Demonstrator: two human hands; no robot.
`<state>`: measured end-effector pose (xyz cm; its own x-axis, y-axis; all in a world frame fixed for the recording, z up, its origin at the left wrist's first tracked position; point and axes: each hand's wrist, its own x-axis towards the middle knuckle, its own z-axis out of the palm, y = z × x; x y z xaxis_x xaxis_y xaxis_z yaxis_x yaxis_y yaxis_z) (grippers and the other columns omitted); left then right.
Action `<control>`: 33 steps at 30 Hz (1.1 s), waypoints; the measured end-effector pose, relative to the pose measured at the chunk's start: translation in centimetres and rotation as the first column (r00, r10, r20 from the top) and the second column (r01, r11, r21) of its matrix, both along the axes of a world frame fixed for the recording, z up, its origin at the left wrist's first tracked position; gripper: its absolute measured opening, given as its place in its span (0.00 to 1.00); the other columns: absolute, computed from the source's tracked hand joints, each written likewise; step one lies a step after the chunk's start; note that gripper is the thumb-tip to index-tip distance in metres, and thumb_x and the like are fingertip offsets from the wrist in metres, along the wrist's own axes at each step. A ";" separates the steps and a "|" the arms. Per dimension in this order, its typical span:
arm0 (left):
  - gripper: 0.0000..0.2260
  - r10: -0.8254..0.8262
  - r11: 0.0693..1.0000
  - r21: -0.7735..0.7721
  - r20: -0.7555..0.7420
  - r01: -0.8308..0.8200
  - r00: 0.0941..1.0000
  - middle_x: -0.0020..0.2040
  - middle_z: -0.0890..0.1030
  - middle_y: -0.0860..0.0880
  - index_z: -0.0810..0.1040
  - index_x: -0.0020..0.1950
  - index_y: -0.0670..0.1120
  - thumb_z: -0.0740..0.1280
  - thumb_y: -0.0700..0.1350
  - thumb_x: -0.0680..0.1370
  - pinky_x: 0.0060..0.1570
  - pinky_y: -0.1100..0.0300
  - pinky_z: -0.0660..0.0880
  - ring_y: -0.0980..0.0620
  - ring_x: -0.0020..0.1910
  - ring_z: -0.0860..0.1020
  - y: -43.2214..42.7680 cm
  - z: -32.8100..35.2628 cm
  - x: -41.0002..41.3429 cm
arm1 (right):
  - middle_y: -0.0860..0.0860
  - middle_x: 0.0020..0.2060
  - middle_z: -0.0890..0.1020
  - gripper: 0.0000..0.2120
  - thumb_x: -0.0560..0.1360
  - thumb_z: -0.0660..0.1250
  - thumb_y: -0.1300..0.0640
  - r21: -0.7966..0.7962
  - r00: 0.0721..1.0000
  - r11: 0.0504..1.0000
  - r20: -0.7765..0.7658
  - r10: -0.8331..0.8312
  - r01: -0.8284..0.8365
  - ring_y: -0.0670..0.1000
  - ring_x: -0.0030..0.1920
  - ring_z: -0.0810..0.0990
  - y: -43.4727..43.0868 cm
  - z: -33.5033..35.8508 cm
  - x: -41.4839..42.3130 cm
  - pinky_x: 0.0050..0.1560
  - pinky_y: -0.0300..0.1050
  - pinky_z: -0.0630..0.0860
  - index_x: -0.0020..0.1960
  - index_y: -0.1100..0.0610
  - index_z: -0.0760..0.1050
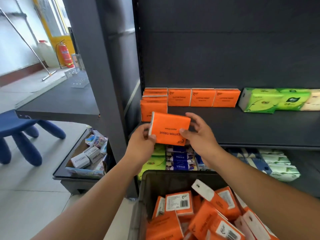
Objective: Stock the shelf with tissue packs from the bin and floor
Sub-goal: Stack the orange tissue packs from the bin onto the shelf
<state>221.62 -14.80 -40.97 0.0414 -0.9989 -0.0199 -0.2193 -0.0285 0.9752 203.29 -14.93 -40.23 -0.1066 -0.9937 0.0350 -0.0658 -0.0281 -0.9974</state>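
Observation:
I hold one orange tissue pack [170, 128] printed "COTTON TISSUE" just in front of the dark shelf [251, 129]. My left hand [142, 142] pinches its left edge and my right hand [199, 134] grips its right side. Behind it, a row of orange packs [202, 97] stands along the shelf's back wall, with a short column of orange packs [153, 106] at the left end. Below my arms, a dark bin [155, 182] is full of several more orange packs [204, 217].
Green tissue packs [270, 101] lie at the shelf's right. The lower shelf holds green, blue and white packs [181, 160]. To the left stand a grey upright post [107, 84], a low box of small items [88, 156] and a blue stool [20, 134].

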 end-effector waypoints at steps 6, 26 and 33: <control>0.20 0.078 0.993 -0.105 0.227 -0.055 0.971 0.56 0.79 0.51 0.65 0.71 0.52 0.59 0.37 0.81 0.38 0.62 0.70 0.52 0.47 0.78 -2.6 -1.2 0.7 | 0.41 0.57 0.77 0.24 0.78 0.68 0.64 -0.022 0.999 1.000 -0.035 0.001 -0.002 0.47 0.54 0.81 -3.8 -0.9 2.4 0.52 0.47 0.82 0.69 0.46 0.69; 0.36 -0.121 0.992 0.046 0.673 0.121 0.730 0.78 0.31 0.50 0.42 0.81 0.52 0.62 0.45 0.81 0.78 0.46 0.46 0.45 0.79 0.40 -7.0 -3.7 -1.8 | 0.46 0.61 0.75 0.26 0.77 0.65 0.70 -0.123 0.993 0.992 -0.112 -0.045 0.031 0.49 0.51 0.80 -11.5 -4.3 4.6 0.48 0.40 0.79 0.66 0.45 0.69; 0.36 -0.115 0.992 0.052 0.754 0.116 0.647 0.78 0.30 0.48 0.39 0.81 0.53 0.61 0.48 0.81 0.78 0.48 0.45 0.45 0.80 0.40 -7.6 -4.0 -1.8 | 0.40 0.54 0.75 0.26 0.78 0.65 0.69 -0.134 0.992 0.990 -0.115 -0.058 0.042 0.46 0.51 0.79 -12.3 -4.4 4.4 0.44 0.36 0.79 0.69 0.46 0.71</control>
<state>219.84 -22.43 -44.97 -0.0740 -0.9967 -0.0335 -0.8800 0.0495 0.4724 207.70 -27.24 -44.59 -0.1431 -0.9732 0.1798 -0.1880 -0.1516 -0.9704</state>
